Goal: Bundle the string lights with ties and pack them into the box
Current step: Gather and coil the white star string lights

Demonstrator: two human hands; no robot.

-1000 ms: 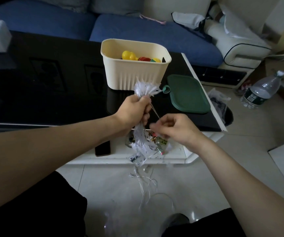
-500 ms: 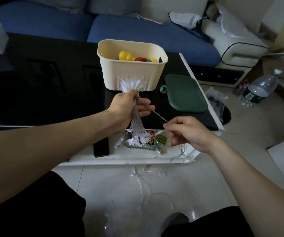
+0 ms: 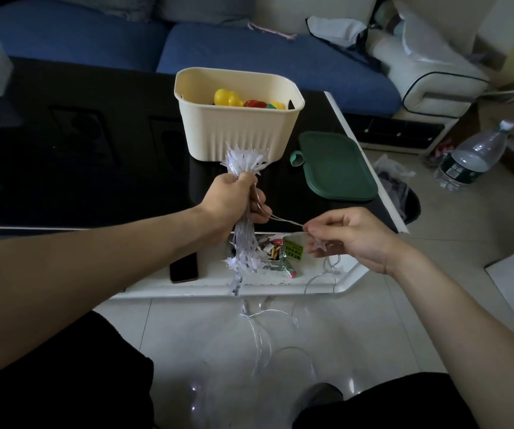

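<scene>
Bundling in progress, packing not begun. The left hand (image 3: 234, 202) is clenched round the gathered string lights (image 3: 245, 239), holding the hank upright over the near edge of the table (image 3: 73, 144); white star-shaped tips fan out above the fist and below it. A single strand (image 3: 286, 222) runs sideways from the fist to the right hand (image 3: 351, 236), which pinches its end between thumb and fingertips, a clear star light just beneath them. The strand looks taut, so the step in hand is probably drawing the last loose length in or winding it round the hank. The next move calls for the left hand to keep the hank compressed while the right hand brings the strand round it, then fastens a tie. The cream box (image 3: 240, 131) stands just behind the hank, open, with coloured toys inside; its green lid (image 3: 336, 165) lies beside it on the table.

No tie can be made out in either hand. More wire trails to the floor (image 3: 373, 335), thin and hard to follow against the pale tiles. How much room the box has left is hidden by its front wall.
</scene>
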